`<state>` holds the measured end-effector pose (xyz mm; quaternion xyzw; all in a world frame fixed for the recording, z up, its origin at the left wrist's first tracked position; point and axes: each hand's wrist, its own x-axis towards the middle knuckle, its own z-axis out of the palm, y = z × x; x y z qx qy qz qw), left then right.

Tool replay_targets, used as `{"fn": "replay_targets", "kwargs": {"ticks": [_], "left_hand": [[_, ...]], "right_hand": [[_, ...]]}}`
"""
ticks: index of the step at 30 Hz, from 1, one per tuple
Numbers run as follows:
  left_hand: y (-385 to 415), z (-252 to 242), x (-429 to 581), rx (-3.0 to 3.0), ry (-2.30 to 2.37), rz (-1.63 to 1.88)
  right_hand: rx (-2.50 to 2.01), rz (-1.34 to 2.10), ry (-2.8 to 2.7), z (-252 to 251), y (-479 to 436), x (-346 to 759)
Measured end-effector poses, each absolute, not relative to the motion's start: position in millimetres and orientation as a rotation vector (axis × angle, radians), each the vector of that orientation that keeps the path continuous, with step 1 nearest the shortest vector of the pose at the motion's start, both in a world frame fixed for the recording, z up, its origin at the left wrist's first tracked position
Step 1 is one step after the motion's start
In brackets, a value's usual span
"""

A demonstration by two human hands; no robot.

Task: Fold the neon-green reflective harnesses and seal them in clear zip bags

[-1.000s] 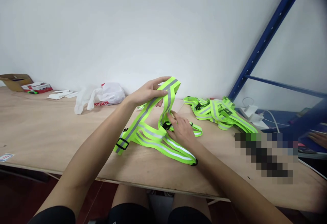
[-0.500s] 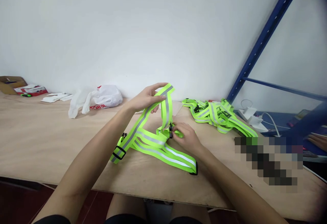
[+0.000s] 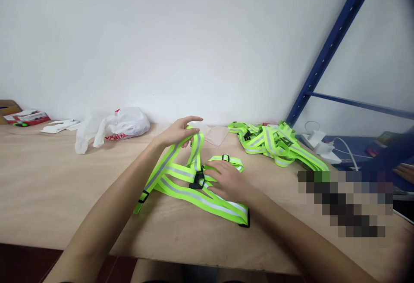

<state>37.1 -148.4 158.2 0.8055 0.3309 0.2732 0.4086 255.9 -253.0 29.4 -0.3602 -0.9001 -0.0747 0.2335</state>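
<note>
A neon green reflective strap harness (image 3: 181,184) with grey stripes and black buckles lies partly on the plywood table (image 3: 48,188). My left hand (image 3: 179,131) pinches the harness's upper loop and holds it a little above the table. My right hand (image 3: 226,181) rests palm down, fingers spread, on the straps beside a black buckle (image 3: 196,181). A short loop of strap (image 3: 226,160) lies just beyond my right hand.
A pile of several more green harnesses (image 3: 271,143) lies at the back right. A white plastic bag (image 3: 113,129) sits back left, papers and a red box (image 3: 24,117) farther left. A blue rack post (image 3: 326,52), a white charger (image 3: 318,145) and another person's hand (image 3: 404,172) are at right.
My left hand has lowered the raised loop toward the table. My right hand went from pinching the buckle to lying flat on the straps. The view has shifted right and up.
</note>
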Motion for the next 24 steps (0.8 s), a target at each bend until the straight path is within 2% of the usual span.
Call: {"fn": "replay_targets", "kwargs": {"ticks": [8, 14, 17, 21, 24], "left_hand": [[-160.5, 190.9, 20.0, 2.242, 0.868, 0.475], [-151.5, 202.1, 11.6, 2.256, 0.974, 0.442], [-143.9, 197.9, 10.6, 2.231, 0.989, 0.476], [-134.7, 191.4, 6.1, 2.208, 1.021, 0.502], [-130.2, 189.6, -1.8, 2.197, 1.062, 0.521]], "right_hand": [[-1.103, -0.148, -2.634, 27.4, -248.1, 244.8], [-1.026, -0.43, -2.525, 10.7, -247.1, 250.9], [-1.034, -0.458, -2.43, 4.9, -245.7, 250.9], [-1.06, -0.081, -2.185, 9.2, -243.9, 261.2], [-1.211, 0.289, -1.651, 18.0, -236.7, 284.9]]}}
